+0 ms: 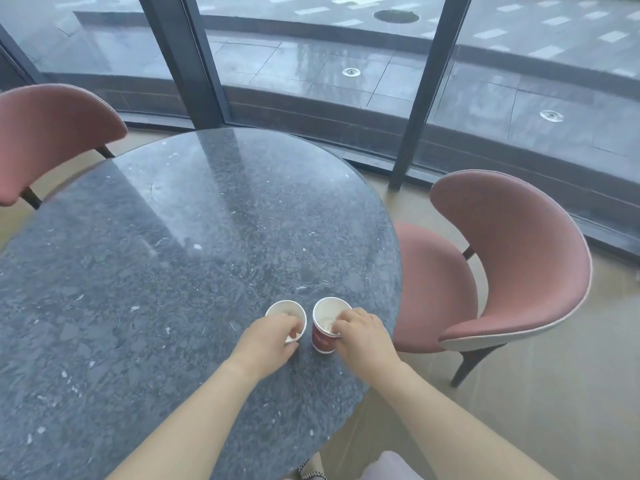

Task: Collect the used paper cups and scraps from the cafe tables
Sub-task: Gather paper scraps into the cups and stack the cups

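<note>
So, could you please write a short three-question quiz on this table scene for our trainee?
1. True or false: the left hand pinches the rim of the left cup, and the right hand pinches the rim of the right cup.
2. How many pink chairs stand by the table? A one, B two, C three.
3. Fill in: the ___ cup shows a red side.
Key: 1 true; 2 B; 3 right.

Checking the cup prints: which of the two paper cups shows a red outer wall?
The cup pinched by the right hand: its red side shows. The other cup, gripped by the left hand, shows only white rim and inside.
</note>
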Motion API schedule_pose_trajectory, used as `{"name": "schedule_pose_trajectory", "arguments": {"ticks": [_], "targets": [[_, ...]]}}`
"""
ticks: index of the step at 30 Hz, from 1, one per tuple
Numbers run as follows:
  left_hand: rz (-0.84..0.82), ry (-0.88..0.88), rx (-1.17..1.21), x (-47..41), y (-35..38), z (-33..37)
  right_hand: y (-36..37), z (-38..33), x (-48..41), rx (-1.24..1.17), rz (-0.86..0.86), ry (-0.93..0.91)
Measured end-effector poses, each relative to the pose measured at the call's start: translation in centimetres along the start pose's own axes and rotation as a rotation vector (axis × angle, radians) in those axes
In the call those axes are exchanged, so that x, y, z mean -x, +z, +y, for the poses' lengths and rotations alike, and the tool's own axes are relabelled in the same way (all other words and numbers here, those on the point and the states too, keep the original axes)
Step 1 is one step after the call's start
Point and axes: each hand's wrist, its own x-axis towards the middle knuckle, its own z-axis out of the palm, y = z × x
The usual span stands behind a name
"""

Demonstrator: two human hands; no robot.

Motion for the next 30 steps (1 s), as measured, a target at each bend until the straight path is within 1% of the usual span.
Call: {"name": "schedule_pose_trajectory", "arguments": {"ticks": [3, 6, 9, 13, 18, 23, 27, 30], "targets": [[0.029, 0.080, -0.050, -1.4, -0.8, 1.2, -1.3, 0.9, 0.5, -0.073, 0.056, 0.092], [0.071, 0.204, -0.043, -3.0, -1.6, 3.7, -2.6, 2.6, 2.2, -0.145, 0.117, 0.189], [0.107, 0.329, 0.002, -4.3, -1.9, 7.1, -4.0, 4.3, 4.8, -0.217, 0.238, 0.301], [0.087, 0.503, 0.032, -5.9, -1.4, 13.0, -5.6, 6.9, 9.2, -0.250, 0.386, 0.473], [0.029, 0.721, 0.015, -6.3, 0.3, 22.0, -7.5, 10.5, 16.5, -0.284, 0.527, 0.646], [-0.059, 0.910, -0.039, -5.6, 4.1, 32.2, -8.7, 14.6, 25.4, -0.264, 0.639, 0.808], [-0.117, 0.994, -0.019, -3.3, 8.5, 41.7, -9.4, 18.8, 34.2, -0.262, 0.677, 0.918], [-0.202, 1.071, -0.019, -0.8, 12.2, 49.1, -9.8, 21.9, 41.6, -0.221, 0.749, 0.992]]}}
